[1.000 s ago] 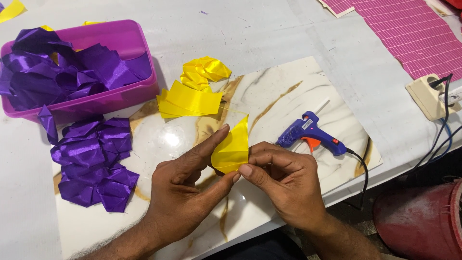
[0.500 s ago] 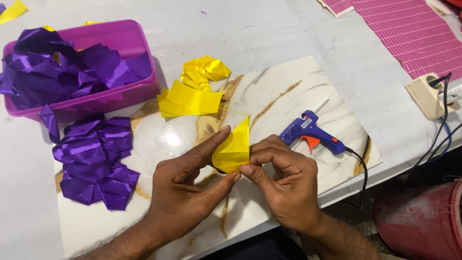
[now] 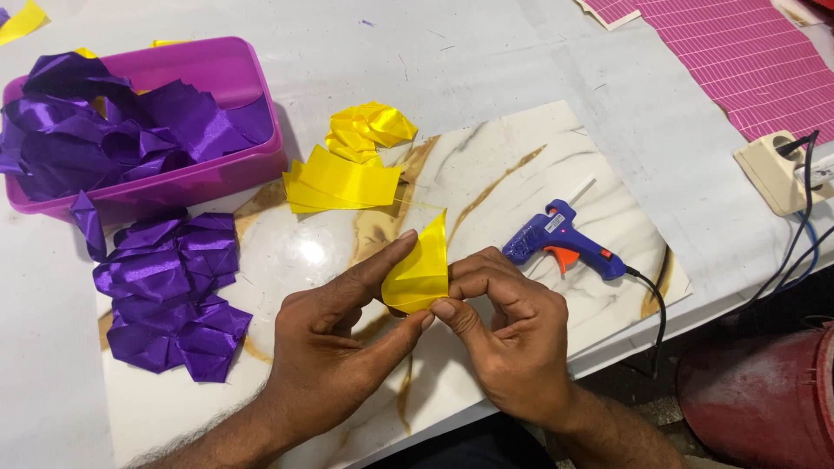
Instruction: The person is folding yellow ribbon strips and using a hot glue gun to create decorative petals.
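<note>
Since the earlier frames the hands have barely shifted: the right one has drawn a touch closer to the left, and the folded yellow ribbon piece (image 3: 419,271) between them stands a little more upright, its point up. At the far left a magenta plastic box (image 3: 217,78) sits on the tabletop (image 3: 486,61), filled with crumpled purple ribbon pieces (image 3: 113,122), one strip hanging over its front wall. Just below it, a loose heap of folded purple ribbon petals (image 3: 169,291) lies on the left end of a marble-patterned board (image 3: 486,174). The left hand (image 3: 334,343) rests low over the board, forefinger stretched along the back of the yellow piece and thumb reaching up under its lower edge. Beyond the hands, near the box's right corner, a stack of flat yellow ribbon squares (image 3: 339,184) lies beside a crumpled yellow ribbon bundle (image 3: 369,130). The right hand (image 3: 508,339) meets the left at the piece, thumb and forefinger pinched on its lower right edge, so both hands are together and clamped on the yellow ribbon, held just above the board. To the right a blue hot glue gun (image 3: 563,241) with an orange trigger lies on the board, its black cord trailing off the edge. Farther right, a pink ribbed mat (image 3: 738,61) and a beige power socket (image 3: 776,174) sit on the tabletop.
</note>
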